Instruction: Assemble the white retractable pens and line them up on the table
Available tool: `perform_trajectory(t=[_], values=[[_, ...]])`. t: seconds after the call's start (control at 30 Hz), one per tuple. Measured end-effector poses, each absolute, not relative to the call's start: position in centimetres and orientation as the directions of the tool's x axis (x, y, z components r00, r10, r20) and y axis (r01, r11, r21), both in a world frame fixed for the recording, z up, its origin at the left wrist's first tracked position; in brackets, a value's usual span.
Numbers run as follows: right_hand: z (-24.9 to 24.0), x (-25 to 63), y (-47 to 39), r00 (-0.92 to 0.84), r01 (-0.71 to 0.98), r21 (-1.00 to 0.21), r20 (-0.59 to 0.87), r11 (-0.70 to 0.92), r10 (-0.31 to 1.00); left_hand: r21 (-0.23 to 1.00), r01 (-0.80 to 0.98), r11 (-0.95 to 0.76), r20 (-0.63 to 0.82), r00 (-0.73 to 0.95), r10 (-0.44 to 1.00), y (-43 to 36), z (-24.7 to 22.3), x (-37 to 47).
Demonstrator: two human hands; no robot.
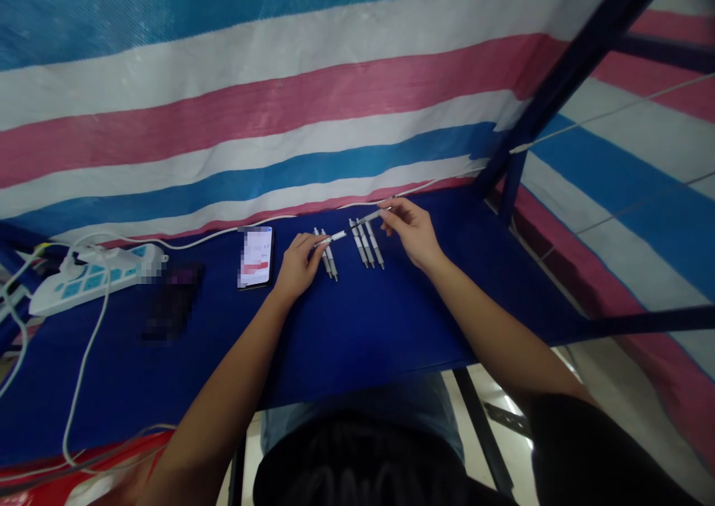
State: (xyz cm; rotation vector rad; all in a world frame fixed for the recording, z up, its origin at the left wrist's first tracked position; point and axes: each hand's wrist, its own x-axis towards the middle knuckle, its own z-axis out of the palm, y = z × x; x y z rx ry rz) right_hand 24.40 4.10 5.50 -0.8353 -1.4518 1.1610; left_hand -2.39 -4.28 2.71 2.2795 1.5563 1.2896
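My left hand (299,264) pinches a short white pen piece (338,235) that points right. Between the thumb and fingers of my right hand (412,229) is a slim grey-and-white pen part (371,216), its thin end aimed left at the white piece. A small gap seems to separate the two parts. Below my left fingertips lie a couple of white pens (329,261), partly covered by that hand. Several more white-and-grey pens (366,245) rest side by side, tips toward me, left of my right hand.
A lit phone (255,258) lies on the blue table (357,327), left of my left hand. Farther left are a blurred dark object (172,301) and a white power strip (100,279) with cables. Striped sheeting (279,118) hangs behind; a blue frame post (564,89) stands right.
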Motion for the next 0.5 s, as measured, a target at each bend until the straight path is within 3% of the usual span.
perform_trajectory(t=[0.17,0.5], values=[[5.2,24.6,4.6,-0.169,-0.050,-0.955,0.297,0.293,0.940,0.552,0.717,-0.426,0.572,0.046,0.819,-4.2,2.6,-2.5],[5.3,25.1,5.4,-0.117,-0.059,-0.951,0.310,0.304,0.944,0.561,0.704,-0.437,0.573,0.051,0.818,-4.2,2.7,-2.4]])
